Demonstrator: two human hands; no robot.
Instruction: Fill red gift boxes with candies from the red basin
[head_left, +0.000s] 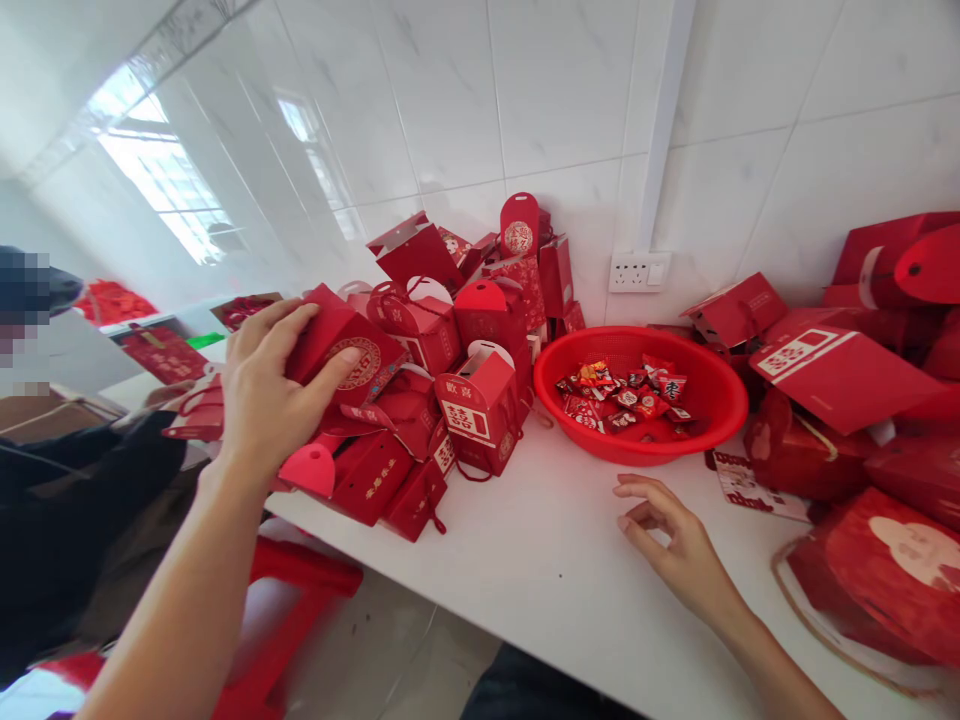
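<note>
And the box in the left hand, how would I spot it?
On the white table, left of the red basin, boxes are heaped. At the heap's left side, the left hand holds this red box; unlike its neighbours, its round gold emblem is partly under a thumb.

The left hand [262,390] gripped a red box [341,322] with a round emblem, thumb across its front, over a heap of red gift boxes [367,480] on the white table [540,560]. The right hand [679,545], holding nothing, was positioned near the front of a red plastic basin [645,452], its fingers loosely curled. The basin contained wrapped sweets [628,396]. A second pile of red boxes [847,370] occupied the table's right side. A socket plate [639,272] was fixed to the tiled wall [570,90]. Another person in dark clothing [67,560] was at far left, near a red stool [277,640].
</note>
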